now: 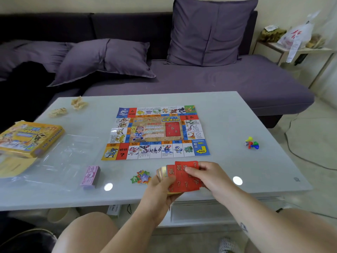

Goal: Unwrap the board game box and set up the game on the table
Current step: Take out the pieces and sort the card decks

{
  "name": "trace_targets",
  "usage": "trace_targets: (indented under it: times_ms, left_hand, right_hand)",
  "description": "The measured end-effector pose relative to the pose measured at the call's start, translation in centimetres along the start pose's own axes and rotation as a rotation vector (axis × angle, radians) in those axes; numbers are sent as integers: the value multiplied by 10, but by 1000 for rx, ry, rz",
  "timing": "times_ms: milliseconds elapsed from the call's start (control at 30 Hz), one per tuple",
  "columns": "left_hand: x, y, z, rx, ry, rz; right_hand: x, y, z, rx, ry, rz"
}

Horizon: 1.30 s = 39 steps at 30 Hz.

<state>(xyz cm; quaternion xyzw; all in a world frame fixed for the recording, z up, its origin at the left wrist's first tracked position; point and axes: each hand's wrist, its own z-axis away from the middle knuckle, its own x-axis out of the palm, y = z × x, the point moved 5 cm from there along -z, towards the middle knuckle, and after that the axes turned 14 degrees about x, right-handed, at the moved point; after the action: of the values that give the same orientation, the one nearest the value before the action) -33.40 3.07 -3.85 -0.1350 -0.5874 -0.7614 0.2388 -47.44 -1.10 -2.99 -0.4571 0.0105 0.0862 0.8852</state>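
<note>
The colourful game board (156, 133) lies unfolded in the middle of the pale table (237, 114). Near the front edge my left hand (161, 187) grips a stack of red question-mark cards (184, 179). My right hand (209, 175) pinches the top red card of that stack from the right. The yellow game box (30, 138) lies at the left on clear plastic wrap (60, 161). A pink stack of play money (91, 177) and a pile of star-shaped tokens (142, 177) lie left of my hands. Coloured pawns and a die (251, 143) sit to the right of the board.
Two crumpled paper balls (67, 107) lie at the table's far left. A purple sofa with cushions (209, 31) stands behind the table. A side table with bags (295, 39) is at the far right. My bare knees show below the table's front edge.
</note>
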Motion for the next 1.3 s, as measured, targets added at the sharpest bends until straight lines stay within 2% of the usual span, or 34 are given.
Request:
trace_targets:
  times_ms: [200,367,533,633,733,833,900,1100,1300]
  left_hand:
    - [1,-1,-1,37,-38,-71]
    - [0,-3,-2,26,6,-47]
    - [-15,5,-4,42,146,24]
    - [-19,8,-4,33,194,42]
    - [-19,5,-4,-1,211,43]
    - [-22,-1,-3,-42,227,46]
    - [-25,-4,-4,-64,240,48]
    - [-27,-6,-1,-101,263,71]
    - [-19,-5,3,-132,226,116]
  right_hand:
    - [10,5,-1,43,-55,43]
    - [5,-1,3,-36,55,79]
    - [-18,-8,-7,-75,214,99]
    - [-16,-4,-18,-77,278,275]
    - [-3,4,-22,-68,405,589]
    - [-4,2,-13,-150,595,816]
    - [-10,-3,-5,-228,654,886]
    - [-8,11,13,-442,431,1222]
    - [3,17,8,-459,423,1263]
